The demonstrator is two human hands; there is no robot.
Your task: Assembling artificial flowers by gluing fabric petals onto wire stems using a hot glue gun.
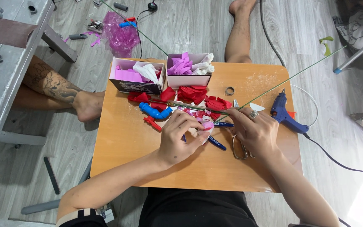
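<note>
Fingers first: the left hand (pixel 180 136) has its fingertips pinched narrow around a small pale pink fabric petal (pixel 207 125) near the middle of the low orange wooden table (pixel 122 151), thumb tucked under, other fingers curled over the top. The right hand (pixel 255 131), with a ring on one finger, is closed around a thin green wire stem (pixel 274 87) that runs up and away to the far right, off the table edge; I can't tell how tight that grip is because the palm faces down

So the petal sits just left of the right hand's fingertips, basically touching where the stem end should be, though the end itself is hidden under the fingers

My take on doing this bit well: keep the stem hand steady and let the left hand do the wrapping, pressing the petal base snug against the wire so it doesn't fan loose. That long stem has a lot of leverage, so a small wobble at the hand probably swings the far end a lot

Stuff around: pile of red fabric petals (pixel 198 96) just beyond the hands, two open cardboard boxes (pixel 164 75) with purple and white pieces at the far edge, blue glue gun (pixel 285 114) right of the right hand with its cord trailing off, metal scissors (pixel 239 148) lying partly under the right hand, blue pens (pixel 217 143) under the left. I'd mind that glue gun nozzle, it's near the wrist
</note>
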